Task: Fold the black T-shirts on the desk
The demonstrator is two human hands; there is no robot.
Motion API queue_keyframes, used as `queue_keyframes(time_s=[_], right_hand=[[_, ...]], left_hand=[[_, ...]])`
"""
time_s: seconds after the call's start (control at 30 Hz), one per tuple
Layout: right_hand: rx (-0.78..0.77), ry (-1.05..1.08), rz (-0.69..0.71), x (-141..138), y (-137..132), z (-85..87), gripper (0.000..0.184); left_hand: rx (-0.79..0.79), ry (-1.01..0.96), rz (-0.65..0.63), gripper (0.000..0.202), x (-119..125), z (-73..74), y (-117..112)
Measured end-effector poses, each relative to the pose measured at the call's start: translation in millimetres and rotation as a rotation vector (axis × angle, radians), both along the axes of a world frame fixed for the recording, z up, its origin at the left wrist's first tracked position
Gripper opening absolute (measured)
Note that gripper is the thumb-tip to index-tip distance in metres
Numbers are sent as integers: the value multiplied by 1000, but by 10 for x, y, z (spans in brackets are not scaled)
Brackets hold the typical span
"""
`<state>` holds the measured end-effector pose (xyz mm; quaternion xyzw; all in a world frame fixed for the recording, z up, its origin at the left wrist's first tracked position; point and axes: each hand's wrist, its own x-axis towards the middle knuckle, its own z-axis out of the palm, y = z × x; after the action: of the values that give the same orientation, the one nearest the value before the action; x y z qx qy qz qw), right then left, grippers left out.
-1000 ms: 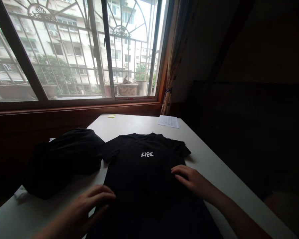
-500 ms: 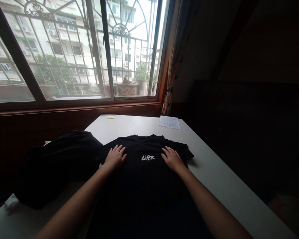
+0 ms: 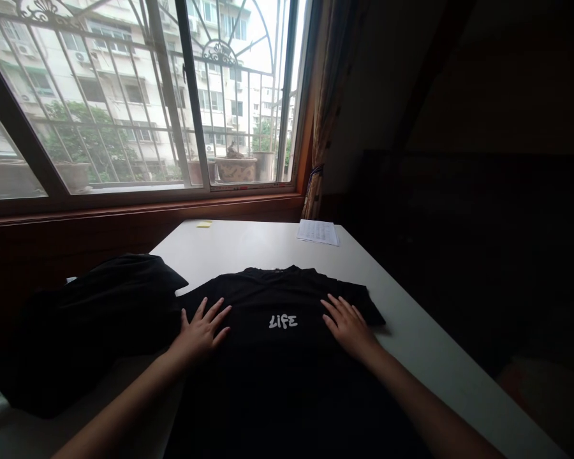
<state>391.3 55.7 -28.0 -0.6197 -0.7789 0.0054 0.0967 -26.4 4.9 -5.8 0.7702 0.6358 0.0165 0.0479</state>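
We see a black, matte knit T-shirt [image 3: 277, 290] laid flat and face up along the middle of a smooth white rectangular table [image 3: 249, 245]. Its collar points toward the far edge, and its lower part runs off toward the near edge, lost in shadow. Small white block lettering [image 3: 283, 321] crosses the chest.

Our left hand [image 3: 199, 331] lies palm down on the shirt's left chest panel, just inside the left sleeve, with fingers spread wide and closing on nothing. Our right hand [image 3: 351, 328] mirrors it on the right chest panel beside the right sleeve, equally flat and splayed, also grasping nothing. The lettering sits between the two hands, touching neither. The cloth under both palms looks smooth and without folds.

A soft, rumpled heap of black fabric [image 3: 95, 319] rests by the table's left edge, its rim meeting the shirt's left sleeve. A thin printed sheet of white paper [image 3: 317, 231] lies at the far right corner. A small yellow sticky note [image 3: 203, 224] lies at the far edge, well apart from the shirt.
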Motion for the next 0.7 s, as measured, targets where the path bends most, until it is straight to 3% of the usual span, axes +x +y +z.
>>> queue_keyframes(time_s=[0.1, 0.2, 0.3, 0.4, 0.53, 0.7], right_hand=[[13, 72, 46, 164, -116, 40, 52], [100, 150, 13, 506, -16, 81, 48], [215, 139, -148, 866, 232, 94, 39], [184, 91, -310, 1030, 467, 78, 40], [36, 72, -443, 969, 663, 55, 56], [-33, 91, -426, 1079, 779, 82, 31]], left_hand=[[-53, -9, -24, 58, -71, 37, -174], [-107, -39, -29, 54, -151, 148, -219], [-29, -66, -8, 47, -159, 289, -94], [92, -55, 24, 47, -56, 351, 158], [79, -18, 90, 53, 160, 231, 502], [54, 1, 140, 59, 297, 38, 731]])
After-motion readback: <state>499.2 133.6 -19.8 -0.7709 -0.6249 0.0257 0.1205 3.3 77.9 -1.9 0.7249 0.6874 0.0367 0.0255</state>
